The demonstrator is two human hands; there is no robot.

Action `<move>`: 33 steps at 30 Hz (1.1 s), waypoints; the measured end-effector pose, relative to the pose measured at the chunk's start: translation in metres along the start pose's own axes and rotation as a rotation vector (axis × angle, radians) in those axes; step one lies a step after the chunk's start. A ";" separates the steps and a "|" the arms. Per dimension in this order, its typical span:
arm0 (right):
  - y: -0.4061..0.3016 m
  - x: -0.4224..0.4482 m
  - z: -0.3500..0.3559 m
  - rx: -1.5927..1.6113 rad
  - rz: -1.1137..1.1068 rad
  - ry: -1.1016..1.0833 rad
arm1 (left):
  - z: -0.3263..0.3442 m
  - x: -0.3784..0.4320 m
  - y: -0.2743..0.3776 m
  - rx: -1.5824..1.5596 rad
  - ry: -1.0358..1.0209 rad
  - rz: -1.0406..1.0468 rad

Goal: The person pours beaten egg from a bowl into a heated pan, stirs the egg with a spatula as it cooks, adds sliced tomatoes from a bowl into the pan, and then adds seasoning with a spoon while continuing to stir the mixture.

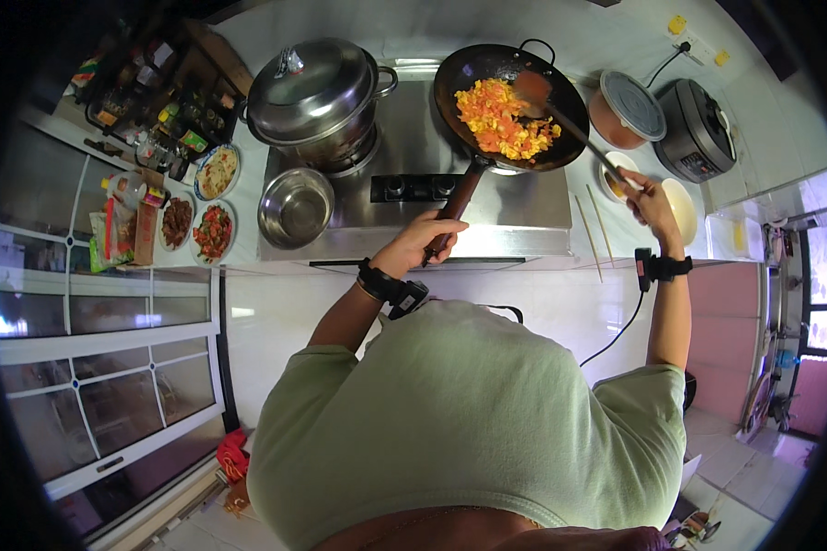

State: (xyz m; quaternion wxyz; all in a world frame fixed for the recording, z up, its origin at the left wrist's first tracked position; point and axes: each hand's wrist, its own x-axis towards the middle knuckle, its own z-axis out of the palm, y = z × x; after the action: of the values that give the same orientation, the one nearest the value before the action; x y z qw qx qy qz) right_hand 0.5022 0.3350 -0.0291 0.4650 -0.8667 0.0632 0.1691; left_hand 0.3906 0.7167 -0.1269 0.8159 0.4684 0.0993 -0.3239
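My left hand [422, 242] is wrapped around the wooden handle [464, 194] of a dark wok [564, 150] on the right side of the gas stove. Inside the wok lies a heap of scrambled egg and tomato [499, 120]. My right hand [650, 205] grips the pale end of a long-handled spatula [579, 129]. Its shaft crosses the wok's right rim, and its blade, reddish and somewhat blurred, is over the right edge of the food. Whether the blade touches the wok cannot be made out.
A lidded steel pot [317, 96] occupies the left burner, with a steel bowl [296, 209] before it. Plates of food [213, 233] stand left. Chopsticks [590, 237], a white bowl [619, 162], a yellowish bowl [682, 210], a lidded container [624, 113] and a rice cooker [696, 131] are right.
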 end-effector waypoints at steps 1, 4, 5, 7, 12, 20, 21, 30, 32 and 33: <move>0.003 0.009 -0.008 -0.057 -0.018 0.062 | -0.001 0.000 -0.002 0.016 -0.015 0.001; 0.004 0.049 -0.021 0.052 0.034 0.027 | 0.000 0.001 0.000 0.022 -0.014 0.013; 0.000 0.058 -0.017 0.092 0.066 0.002 | 0.003 0.001 0.001 0.023 -0.011 0.023; -0.006 0.073 -0.004 0.210 0.067 -0.233 | 0.010 -0.002 0.004 0.016 0.039 0.035; -0.028 0.058 0.001 -0.277 -0.440 -0.286 | 0.013 0.002 -0.003 0.048 0.037 0.036; -0.082 -0.073 -0.060 -1.200 -0.613 0.122 | 0.012 0.000 -0.003 0.060 0.030 0.028; -0.084 -0.084 -0.069 -1.159 -0.578 0.117 | 0.012 0.001 -0.003 0.060 0.029 0.032; -0.014 0.009 -0.023 -0.948 -0.569 0.274 | 0.018 -0.002 0.001 0.064 0.062 0.013; -0.014 0.019 -0.019 -0.785 -0.585 0.346 | 0.014 0.002 -0.001 0.052 0.056 0.022; -0.008 0.028 -0.009 -0.780 -0.582 0.347 | 0.014 0.002 0.001 0.056 0.058 0.017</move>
State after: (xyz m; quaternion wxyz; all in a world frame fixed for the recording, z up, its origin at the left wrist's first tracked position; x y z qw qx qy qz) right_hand 0.5323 0.3335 -0.0286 0.1179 -0.9726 -0.1720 -0.1024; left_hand 0.3904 0.7048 -0.1200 0.8021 0.5011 0.1096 -0.3059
